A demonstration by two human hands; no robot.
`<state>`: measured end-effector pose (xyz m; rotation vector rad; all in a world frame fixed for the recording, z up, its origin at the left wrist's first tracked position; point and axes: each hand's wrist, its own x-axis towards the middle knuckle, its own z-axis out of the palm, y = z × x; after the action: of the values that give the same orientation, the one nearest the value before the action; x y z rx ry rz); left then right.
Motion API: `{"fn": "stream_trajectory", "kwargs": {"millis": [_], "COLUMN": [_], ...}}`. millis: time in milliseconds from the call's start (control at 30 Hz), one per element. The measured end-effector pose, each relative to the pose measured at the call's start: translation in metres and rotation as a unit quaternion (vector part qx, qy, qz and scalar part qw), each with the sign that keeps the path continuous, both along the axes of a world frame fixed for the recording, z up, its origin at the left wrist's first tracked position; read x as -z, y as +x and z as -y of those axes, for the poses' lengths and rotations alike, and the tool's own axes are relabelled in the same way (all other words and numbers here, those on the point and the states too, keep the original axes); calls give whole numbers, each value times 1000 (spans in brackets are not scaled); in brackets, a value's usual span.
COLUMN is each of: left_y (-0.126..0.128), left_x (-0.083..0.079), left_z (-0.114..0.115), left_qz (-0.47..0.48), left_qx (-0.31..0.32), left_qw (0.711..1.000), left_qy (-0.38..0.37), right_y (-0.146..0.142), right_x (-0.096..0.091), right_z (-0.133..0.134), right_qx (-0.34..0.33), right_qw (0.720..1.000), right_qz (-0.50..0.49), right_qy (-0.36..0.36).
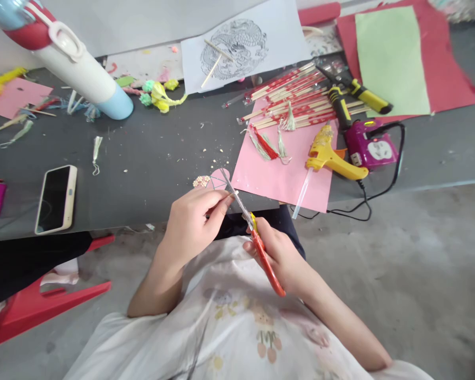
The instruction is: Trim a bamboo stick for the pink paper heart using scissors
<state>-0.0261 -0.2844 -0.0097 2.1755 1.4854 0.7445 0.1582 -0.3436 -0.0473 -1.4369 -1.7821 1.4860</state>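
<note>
My left hand (193,224) pinches a small pink paper piece (218,179) with a beaded edge, held just over the near edge of the dark table (150,153). My right hand (279,253) grips red-handled scissors (261,248). Their blades point up and left and meet the pink piece beside my left fingertips. Both hands hover above my lap.
A pink sheet (288,169) with tassels lies right of the hands, with a yellow glue gun (332,155), a purple device (370,145) and its black cable. Behind are wrapped sticks (296,97), a dragon drawing (237,47), a bottle (83,68). A phone (56,198) lies left.
</note>
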Motion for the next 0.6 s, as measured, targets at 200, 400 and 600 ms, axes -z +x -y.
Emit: {"fn": "stream_trajectory", "kwargs": {"millis": [200, 400, 600], "left_y": [-1, -2, -3], "left_x": [2, 5, 6], "left_z": [-1, 1, 2], "left_qz": [10, 43, 68], "left_qx": [11, 11, 17], "left_qw": [1000, 999, 998], "left_qy": [4, 2, -9], "right_y": [-4, -1, 3], "right_x": [0, -2, -5], "right_z": [1, 2, 0], "right_qx": [11, -1, -5], "right_qw": [999, 997, 995], "right_qz": [25, 41, 53], "right_qy": [30, 69, 85]}}
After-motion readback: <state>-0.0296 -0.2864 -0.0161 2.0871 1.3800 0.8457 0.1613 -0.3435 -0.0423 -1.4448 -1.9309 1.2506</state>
